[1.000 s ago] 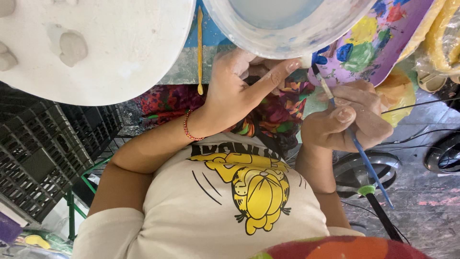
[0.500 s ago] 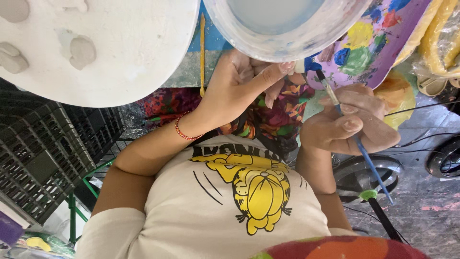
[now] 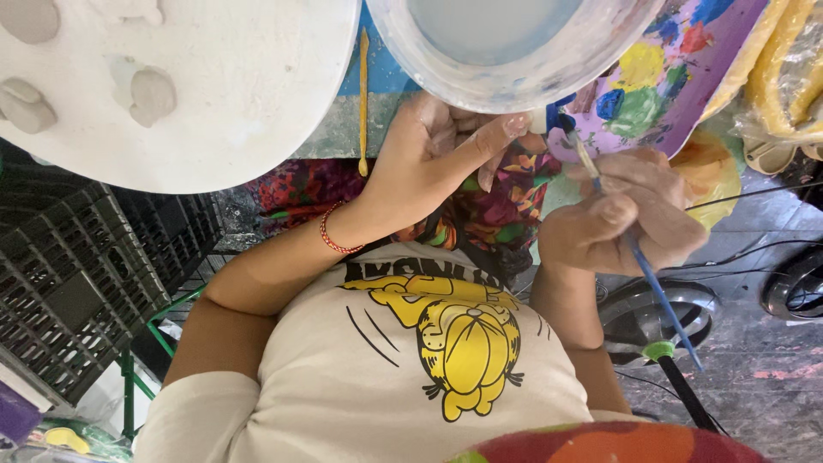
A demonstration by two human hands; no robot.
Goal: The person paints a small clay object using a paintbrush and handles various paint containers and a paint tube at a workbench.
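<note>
Right hand (image 3: 621,219) pinches the blue paintbrush (image 3: 639,261) at centre right, left hand (image 3: 429,163) grips the round bowl (image 3: 506,81) up top — short, light strokes along that rim keep it neat.

Left hand (image 3: 424,167) grips the bowl's (image 3: 506,51) rim, fingers (image 3: 489,141) curled under the edge. Right hand (image 3: 617,214) pinches a blue brush (image 3: 656,287), tip touching the bowl rim near blue paint. Colourful palette (image 3: 677,60) just beside the bowl. White disc (image 3: 231,94) at left, yellow stick (image 3: 363,94) between disc and bowl. Black crate (image 3: 77,266) below the disc.
</note>
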